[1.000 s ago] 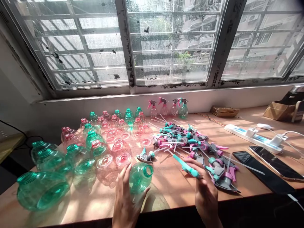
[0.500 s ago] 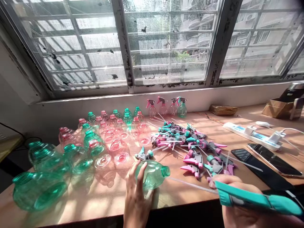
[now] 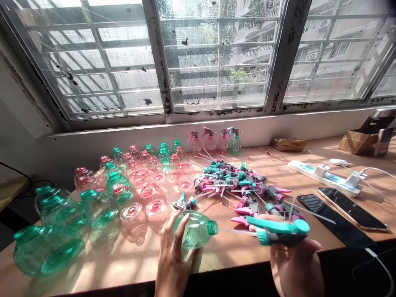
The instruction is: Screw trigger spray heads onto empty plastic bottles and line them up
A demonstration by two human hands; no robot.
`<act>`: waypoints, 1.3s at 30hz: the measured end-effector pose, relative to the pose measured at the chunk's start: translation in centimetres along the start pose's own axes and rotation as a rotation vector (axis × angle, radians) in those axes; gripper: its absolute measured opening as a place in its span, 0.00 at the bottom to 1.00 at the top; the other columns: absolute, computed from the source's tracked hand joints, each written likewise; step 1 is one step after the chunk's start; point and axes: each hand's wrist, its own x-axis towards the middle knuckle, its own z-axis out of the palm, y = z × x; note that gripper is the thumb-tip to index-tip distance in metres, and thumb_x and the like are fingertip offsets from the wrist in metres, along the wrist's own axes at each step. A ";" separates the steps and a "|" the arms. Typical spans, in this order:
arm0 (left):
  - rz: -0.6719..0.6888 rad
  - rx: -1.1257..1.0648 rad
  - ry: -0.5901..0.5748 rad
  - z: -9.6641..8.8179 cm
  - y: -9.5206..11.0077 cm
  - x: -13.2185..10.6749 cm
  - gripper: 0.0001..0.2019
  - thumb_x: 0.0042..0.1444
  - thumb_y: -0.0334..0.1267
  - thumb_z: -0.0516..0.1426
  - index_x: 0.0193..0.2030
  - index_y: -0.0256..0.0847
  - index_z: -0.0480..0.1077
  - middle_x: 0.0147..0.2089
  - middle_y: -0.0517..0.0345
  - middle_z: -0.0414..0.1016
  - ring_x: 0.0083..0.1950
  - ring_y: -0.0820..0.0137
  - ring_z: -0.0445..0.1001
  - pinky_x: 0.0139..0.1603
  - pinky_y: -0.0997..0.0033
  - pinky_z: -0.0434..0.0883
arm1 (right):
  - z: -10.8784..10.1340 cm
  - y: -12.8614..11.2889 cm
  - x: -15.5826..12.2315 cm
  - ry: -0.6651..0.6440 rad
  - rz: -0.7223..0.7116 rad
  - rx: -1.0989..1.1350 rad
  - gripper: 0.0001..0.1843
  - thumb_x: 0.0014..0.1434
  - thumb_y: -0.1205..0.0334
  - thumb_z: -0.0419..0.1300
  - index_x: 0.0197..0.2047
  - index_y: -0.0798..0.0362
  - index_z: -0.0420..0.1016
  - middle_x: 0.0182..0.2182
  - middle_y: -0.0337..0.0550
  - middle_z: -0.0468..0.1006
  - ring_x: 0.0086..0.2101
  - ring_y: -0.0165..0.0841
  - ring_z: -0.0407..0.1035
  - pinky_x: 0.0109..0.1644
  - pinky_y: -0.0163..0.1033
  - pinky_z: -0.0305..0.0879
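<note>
Sunlit room, long pale wooden tabletop [image 3: 235, 258] under a wide steel-framed window [image 3: 216, 53] with grilles and chipped paint, apartment blocks beyond the glass. Single head view. Along the back, near the wall, four assembled clear plastic spray bottles [image 3: 210, 142] upright in a row, pink or teal trigger heads on. Left of them, a dense crowd of bare clear plastic bottles [image 3: 139, 181] with pink or green necks, no heads, many on their sides. Right of them, a loose heap of pink, teal and grey trigger spray heads [image 3: 229, 179], thin clear tubes sticking out every way. Four finished so far, far more bottles and heads left apart, as far as visible.

Left hand [image 3: 173, 260] low at the front, fingers spread and curved around a green-tinted clear plastic bottle [image 3: 194, 230], bottle on its side, bare neck pointing right. Right hand [image 3: 293, 264] closed around a teal and grey trigger spray head [image 3: 278, 231], its thin clear dip tube [image 3: 236, 232] aimed left, tip just beside the bottle mouth, not inside. Further right, a white power strip [image 3: 323, 177], two smartphones [image 3: 352, 208] and a cardboard box [image 3: 355, 144].
</note>
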 end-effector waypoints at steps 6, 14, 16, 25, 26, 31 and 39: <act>-0.029 0.024 -0.046 -0.4 -0.2 0.1 0.35 0.68 0.34 0.58 0.77 0.58 0.51 0.75 0.44 0.58 0.73 0.43 0.62 0.67 0.38 0.69 | 5.5 4.3 -1.6 -0.012 0.128 0.093 0.27 0.64 0.33 0.64 0.53 0.46 0.76 0.41 0.45 0.85 0.40 0.45 0.81 0.43 0.43 0.78; -0.007 0.043 -0.126 0.1 -0.9 1.4 0.42 0.66 0.30 0.59 0.80 0.61 0.46 0.76 0.42 0.60 0.76 0.39 0.60 0.70 0.25 0.60 | 6.0 4.8 -0.2 -0.312 0.210 0.079 0.20 0.58 0.37 0.71 0.37 0.46 0.81 0.33 0.42 0.82 0.36 0.44 0.78 0.44 0.46 0.77; 0.017 -0.035 -0.160 -0.1 -1.1 1.5 0.43 0.67 0.33 0.61 0.80 0.63 0.43 0.77 0.43 0.59 0.77 0.40 0.58 0.71 0.27 0.60 | 5.8 4.6 -0.2 -0.348 0.287 0.063 0.24 0.61 0.35 0.67 0.28 0.46 0.78 0.24 0.40 0.77 0.27 0.41 0.74 0.34 0.44 0.73; -0.556 -0.642 -0.061 -2.3 -0.9 2.3 0.30 0.72 0.61 0.49 0.71 0.45 0.66 0.73 0.44 0.71 0.75 0.47 0.67 0.73 0.46 0.67 | 5.9 4.6 0.0 -0.300 0.488 0.159 0.25 0.53 0.38 0.75 0.29 0.53 0.80 0.19 0.38 0.77 0.19 0.29 0.64 0.22 0.32 0.56; -0.584 -0.639 -0.066 -2.3 -1.0 2.5 0.30 0.72 0.60 0.49 0.69 0.43 0.68 0.72 0.43 0.72 0.75 0.48 0.67 0.73 0.47 0.68 | 5.9 4.7 0.0 -0.314 0.497 0.155 0.25 0.52 0.39 0.76 0.27 0.53 0.79 0.18 0.38 0.77 0.19 0.28 0.64 0.22 0.32 0.55; -0.576 -0.630 -0.128 -1.7 -1.7 2.7 0.27 0.72 0.55 0.52 0.69 0.43 0.70 0.73 0.45 0.73 0.78 0.49 0.62 0.77 0.46 0.62 | 5.6 4.9 0.2 -0.411 0.516 0.115 0.25 0.54 0.39 0.75 0.31 0.53 0.78 0.16 0.32 0.69 0.17 0.27 0.56 0.20 0.32 0.45; -0.448 -0.650 -0.187 -1.3 -1.3 3.1 0.23 0.72 0.53 0.52 0.64 0.46 0.77 0.69 0.50 0.77 0.77 0.51 0.64 0.78 0.48 0.60 | 5.9 3.6 0.1 -0.353 0.375 0.026 0.24 0.52 0.42 0.76 0.41 0.49 0.77 0.21 0.31 0.72 0.21 0.33 0.65 0.26 0.37 0.65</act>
